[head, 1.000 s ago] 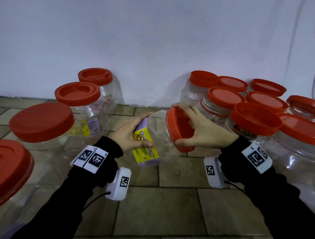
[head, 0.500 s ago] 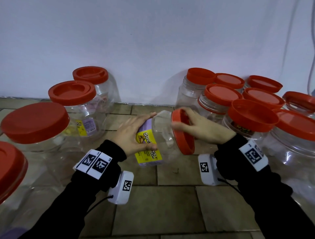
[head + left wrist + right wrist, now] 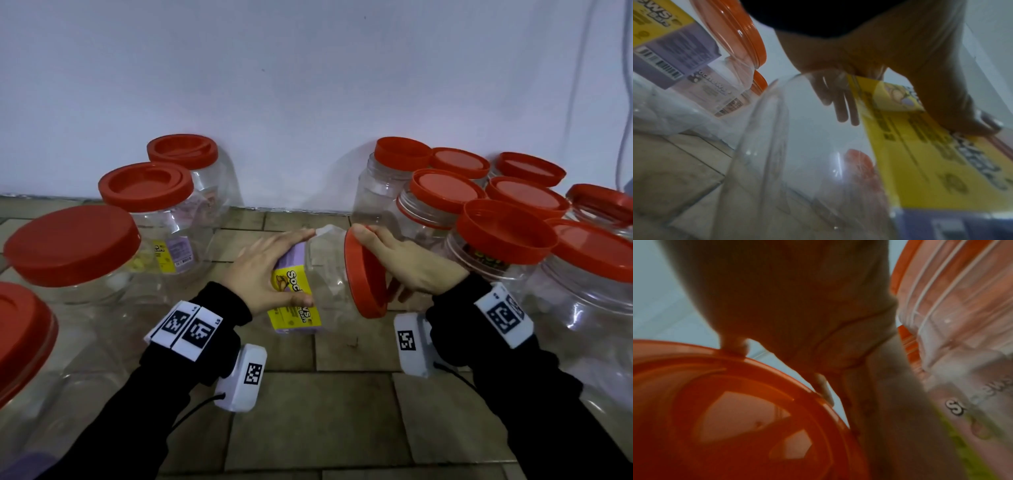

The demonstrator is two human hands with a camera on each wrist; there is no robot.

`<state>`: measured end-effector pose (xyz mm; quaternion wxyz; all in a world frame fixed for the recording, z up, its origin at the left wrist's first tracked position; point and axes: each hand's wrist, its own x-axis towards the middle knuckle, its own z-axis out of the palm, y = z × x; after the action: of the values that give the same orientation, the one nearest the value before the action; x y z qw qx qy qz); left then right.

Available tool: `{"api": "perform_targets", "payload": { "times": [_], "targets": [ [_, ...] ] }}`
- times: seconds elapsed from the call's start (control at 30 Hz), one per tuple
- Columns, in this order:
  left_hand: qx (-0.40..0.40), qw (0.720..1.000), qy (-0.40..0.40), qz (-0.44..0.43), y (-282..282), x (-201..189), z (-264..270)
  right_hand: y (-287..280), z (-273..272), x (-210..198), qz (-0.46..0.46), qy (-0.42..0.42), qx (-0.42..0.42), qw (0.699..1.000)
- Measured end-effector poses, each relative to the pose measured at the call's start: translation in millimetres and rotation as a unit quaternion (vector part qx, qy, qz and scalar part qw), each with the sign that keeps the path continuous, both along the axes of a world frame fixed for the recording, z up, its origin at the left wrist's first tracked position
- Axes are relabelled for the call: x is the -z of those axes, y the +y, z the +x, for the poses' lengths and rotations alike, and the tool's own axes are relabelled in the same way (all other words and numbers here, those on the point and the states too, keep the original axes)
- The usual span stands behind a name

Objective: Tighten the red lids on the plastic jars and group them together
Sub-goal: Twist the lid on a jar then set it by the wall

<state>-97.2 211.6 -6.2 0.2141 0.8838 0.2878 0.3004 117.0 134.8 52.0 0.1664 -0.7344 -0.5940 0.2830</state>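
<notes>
A clear plastic jar (image 3: 325, 277) with a yellow and purple label (image 3: 294, 305) lies on its side above the tiled floor, its red lid (image 3: 364, 274) edge-on and pointing right. My left hand (image 3: 263, 274) grips the jar's body, fingers over the top and thumb on the label. My right hand (image 3: 404, 267) grips the lid by its rim. In the left wrist view the jar (image 3: 797, 154) and label (image 3: 941, 162) fill the frame below my left hand (image 3: 900, 73). The right wrist view shows the lid (image 3: 735, 418) under my right hand (image 3: 797, 305).
Several red-lidded jars (image 3: 503, 236) stand packed together at the right, against the white wall (image 3: 308, 85). Several more jars (image 3: 147, 192) stand at the left, the nearest (image 3: 20, 339) at the frame's edge. Brown floor tiles (image 3: 325, 411) lie between my forearms.
The jar has swung so the lid's face, earlier turned toward me, now stands edge-on. My right hand has turned on the lid. My left fingers have stretched over the jar.
</notes>
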Motion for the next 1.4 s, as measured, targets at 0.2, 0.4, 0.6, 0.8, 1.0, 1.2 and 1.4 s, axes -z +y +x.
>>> {"api": "perform_targets", "payload": {
  "times": [0.2,0.4,0.6,0.8,1.0,1.2,1.4],
  "targets": [
    [-0.021,0.999,-0.027,-0.021,3,1,-9,-5,7,0,0.054,-0.048,-0.192,0.979],
    [-0.016,1.0,-0.006,-0.005,1,1,-5,5,7,2,-0.017,-0.031,-0.066,0.997],
    [-0.029,0.999,-0.03,-0.011,4,4,-10,-2,9,-6,0.072,-0.016,-0.172,0.982],
    [-0.034,0.997,-0.059,-0.041,8,4,-11,8,-7,1,0.106,-0.004,-0.058,0.993],
    [-0.13,0.969,-0.172,-0.122,24,-5,-3,18,-13,9,0.143,0.335,0.027,0.931],
    [-0.237,0.918,-0.282,-0.146,66,-13,16,66,-28,23,0.119,0.378,0.019,0.918],
    [-0.228,0.896,-0.294,-0.242,116,18,21,130,-34,50,0.141,0.351,0.015,0.925]
  ]
}}
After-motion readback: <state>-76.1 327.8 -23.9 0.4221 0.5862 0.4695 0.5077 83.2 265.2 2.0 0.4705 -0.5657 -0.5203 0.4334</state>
